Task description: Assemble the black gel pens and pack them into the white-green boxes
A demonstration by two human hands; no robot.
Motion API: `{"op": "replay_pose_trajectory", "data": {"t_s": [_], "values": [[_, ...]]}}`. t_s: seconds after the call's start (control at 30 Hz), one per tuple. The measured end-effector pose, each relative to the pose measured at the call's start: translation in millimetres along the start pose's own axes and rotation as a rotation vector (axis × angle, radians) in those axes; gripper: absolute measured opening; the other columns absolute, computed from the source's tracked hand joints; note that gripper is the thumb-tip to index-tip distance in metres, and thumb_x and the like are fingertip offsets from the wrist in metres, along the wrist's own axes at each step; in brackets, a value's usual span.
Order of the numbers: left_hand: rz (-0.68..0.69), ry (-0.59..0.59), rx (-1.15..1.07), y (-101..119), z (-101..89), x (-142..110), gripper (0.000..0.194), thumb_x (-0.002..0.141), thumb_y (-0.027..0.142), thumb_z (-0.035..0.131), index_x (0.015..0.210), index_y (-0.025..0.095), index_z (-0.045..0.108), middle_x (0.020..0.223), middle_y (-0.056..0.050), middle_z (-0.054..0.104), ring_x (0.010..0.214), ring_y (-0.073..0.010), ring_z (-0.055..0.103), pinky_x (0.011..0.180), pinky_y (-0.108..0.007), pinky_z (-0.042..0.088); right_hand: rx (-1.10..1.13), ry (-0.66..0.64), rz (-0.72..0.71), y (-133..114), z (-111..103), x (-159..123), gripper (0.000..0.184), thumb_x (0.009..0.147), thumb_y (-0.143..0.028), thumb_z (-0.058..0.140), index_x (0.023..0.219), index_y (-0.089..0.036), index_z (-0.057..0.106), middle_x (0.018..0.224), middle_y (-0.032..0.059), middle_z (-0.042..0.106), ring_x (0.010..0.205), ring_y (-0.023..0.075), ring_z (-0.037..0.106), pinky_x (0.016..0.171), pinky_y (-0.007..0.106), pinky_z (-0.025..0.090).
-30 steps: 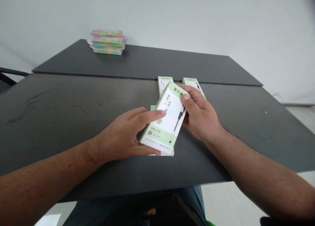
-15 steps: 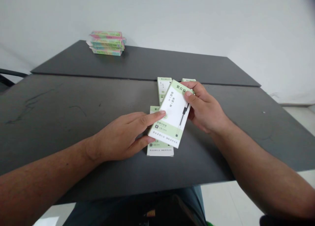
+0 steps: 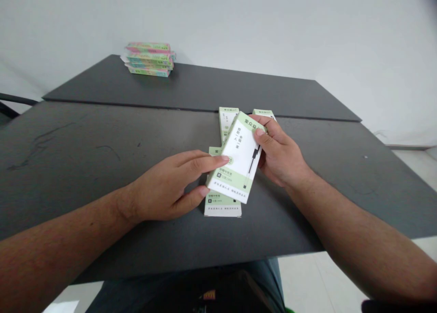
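A white and green pen box [image 3: 235, 158], printed with a black pen, is held tilted above the table. My right hand [image 3: 282, 151] grips its upper right edge, thumb on the front and the other fingers behind. On the lower left edge, my left hand [image 3: 170, 183] has its index finger on the printed front and its thumb at the lower corner; its other fingers are partly hidden. Beneath lies a similar pen box [image 3: 222, 209], largely covered by the held one. Farther back are another box [image 3: 228, 117] and a box [image 3: 263, 113] partly behind my right hand.
A stack of pink and green packets [image 3: 150, 59] stands at the far left on the rear table [image 3: 239, 85]. The dark front table [image 3: 85, 144] meets it along a seam. Behind both rises a pale wall [image 3: 256, 26].
My left thumb has slid outward from below the held box to its lower left corner. The box and my right hand have shifted only slightly.
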State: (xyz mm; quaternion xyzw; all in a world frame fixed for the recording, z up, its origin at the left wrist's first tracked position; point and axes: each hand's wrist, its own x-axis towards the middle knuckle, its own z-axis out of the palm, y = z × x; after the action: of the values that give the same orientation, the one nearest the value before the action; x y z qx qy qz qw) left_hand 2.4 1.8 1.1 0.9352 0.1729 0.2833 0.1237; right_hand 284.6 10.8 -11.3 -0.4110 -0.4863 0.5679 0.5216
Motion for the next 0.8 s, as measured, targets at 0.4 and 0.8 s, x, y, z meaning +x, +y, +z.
{"op": "replay_pose_trajectory", "data": {"t_s": [0.4,0.8], "values": [[0.01,0.042,-0.054,-6,-1.5,-2,0.058,0.105,0.031,0.069,0.161,0.027,0.056,0.139,-0.016,0.078,0.126,-0.0299,0.078,0.104,-0.043,0.069,0.019,-0.067,-0.002,-6,2,-4,0.061,0.094,-0.054,0.088,0.143,-0.038,0.055,0.099,-0.0023,0.076,0.064,0.0172,0.066,0.042,0.029,0.054],[-0.042,0.144,-0.014,-7,5.9,-9,0.063,0.105,0.031,0.076,0.164,0.032,0.057,0.138,-0.01,0.074,0.117,-0.0237,0.077,0.094,-0.031,0.07,-0.082,-0.065,-0.142,-8,0,-10,0.057,0.098,-0.054,0.087,0.143,-0.042,0.055,0.111,-0.0009,0.074,0.08,0.0201,0.073,0.057,0.034,0.066]]}}
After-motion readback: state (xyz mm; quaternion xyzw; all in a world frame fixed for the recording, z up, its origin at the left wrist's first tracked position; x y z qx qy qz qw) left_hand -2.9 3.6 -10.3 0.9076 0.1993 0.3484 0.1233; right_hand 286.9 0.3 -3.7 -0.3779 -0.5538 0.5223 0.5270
